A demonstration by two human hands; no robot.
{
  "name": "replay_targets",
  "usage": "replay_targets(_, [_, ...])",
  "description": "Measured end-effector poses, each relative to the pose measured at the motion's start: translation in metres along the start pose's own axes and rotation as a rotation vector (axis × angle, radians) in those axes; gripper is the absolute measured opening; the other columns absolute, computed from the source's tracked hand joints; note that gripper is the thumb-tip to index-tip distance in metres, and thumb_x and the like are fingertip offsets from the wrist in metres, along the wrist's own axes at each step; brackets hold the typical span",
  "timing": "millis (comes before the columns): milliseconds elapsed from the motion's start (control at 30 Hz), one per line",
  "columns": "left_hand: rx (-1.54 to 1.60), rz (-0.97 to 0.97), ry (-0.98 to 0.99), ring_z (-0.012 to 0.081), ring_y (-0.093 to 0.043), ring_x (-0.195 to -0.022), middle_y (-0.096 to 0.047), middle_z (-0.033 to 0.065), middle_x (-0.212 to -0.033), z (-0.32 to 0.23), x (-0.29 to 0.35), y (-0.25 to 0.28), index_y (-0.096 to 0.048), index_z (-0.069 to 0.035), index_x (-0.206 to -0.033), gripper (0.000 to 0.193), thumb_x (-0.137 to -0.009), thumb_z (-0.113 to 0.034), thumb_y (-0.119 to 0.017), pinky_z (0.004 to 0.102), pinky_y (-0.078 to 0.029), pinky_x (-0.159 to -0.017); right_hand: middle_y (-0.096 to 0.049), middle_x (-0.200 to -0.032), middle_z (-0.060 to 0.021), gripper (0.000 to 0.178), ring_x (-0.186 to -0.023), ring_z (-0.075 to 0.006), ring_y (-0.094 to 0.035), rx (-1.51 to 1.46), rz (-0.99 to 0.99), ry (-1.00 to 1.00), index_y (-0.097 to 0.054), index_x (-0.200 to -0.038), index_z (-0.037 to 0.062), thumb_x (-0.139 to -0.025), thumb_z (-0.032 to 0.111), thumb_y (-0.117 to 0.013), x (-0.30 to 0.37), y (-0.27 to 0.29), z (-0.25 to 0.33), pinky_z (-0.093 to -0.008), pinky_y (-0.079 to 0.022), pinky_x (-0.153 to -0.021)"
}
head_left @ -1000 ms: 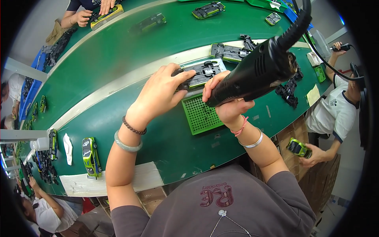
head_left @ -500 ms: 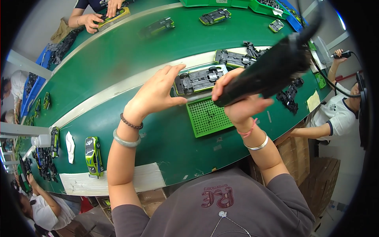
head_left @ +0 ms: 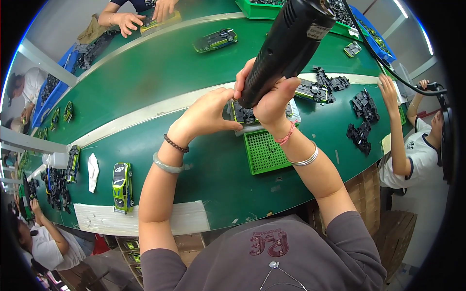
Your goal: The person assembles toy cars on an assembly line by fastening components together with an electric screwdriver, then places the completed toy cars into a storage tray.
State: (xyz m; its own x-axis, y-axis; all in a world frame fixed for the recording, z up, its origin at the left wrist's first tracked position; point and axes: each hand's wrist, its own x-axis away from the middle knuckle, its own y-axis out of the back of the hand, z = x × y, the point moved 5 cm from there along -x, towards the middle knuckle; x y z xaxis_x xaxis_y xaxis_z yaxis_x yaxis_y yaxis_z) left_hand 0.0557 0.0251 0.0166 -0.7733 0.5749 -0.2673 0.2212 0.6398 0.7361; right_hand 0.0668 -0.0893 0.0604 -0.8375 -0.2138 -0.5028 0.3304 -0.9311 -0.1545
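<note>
1. Swung leftward and stood more upright since the earlier frame, the black electric screwdriver (head_left: 281,51) now hides much of the upside-down lime-green toy car (head_left: 242,115), and the left hand (head_left: 208,114) has moved closer to it.
2. Judging by this pose, tool and car are lined up for work on the black underside; whether the bit makes contact is hidden.
3. Right hand (head_left: 272,102): wrapped firmly around the screwdriver's lower end.
4. Left hand: thumb and fingers spread at the car's left end; I cannot tell whether they touch it.
5. That car lies on the green bench, just beyond one green perforated basket (head_left: 264,153).
6. Counted: one screwdriver in the person's hands; one more upturned car (head_left: 313,91) to the right; two toy cars at left, one nearer (head_left: 123,186), one farther (head_left: 73,164); at least three black chassis parts (head_left: 365,105) at right.
</note>
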Motion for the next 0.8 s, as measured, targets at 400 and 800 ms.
replay_targets(400, [0.109,0.025,0.07,0.0352,-0.052,-0.102,-0.058,0.0164,-0.107,-0.009,0.001,0.008,-0.054,-0.004,-0.109,0.059,-0.058,-0.017,-0.079,0.0386,-0.043,-0.088,-0.05,-0.052,-0.0016,0.074,-0.045,-0.0077,-0.049,-0.032,0.004,0.062,-0.051,-0.067,0.0011,-0.079,0.073,-0.037,-0.002,-0.014,-0.015,-0.0219,-0.037,-0.041])
replay_targets(800, [0.108,-0.027,0.003,0.0341,-0.053,-0.1,-0.058,0.0167,-0.102,-0.015,-0.004,0.003,-0.055,-0.003,-0.103,0.056,-0.057,-0.022,-0.081,0.0379,-0.043,-0.088,-0.052,-0.058,-0.0036,0.077,-0.049,-0.0078,-0.052,-0.093,0.027,0.024,-0.051,-0.07,0.0001,-0.074,0.076,-0.042,-0.001,-0.004,-0.01,-0.0222,-0.041,-0.043])
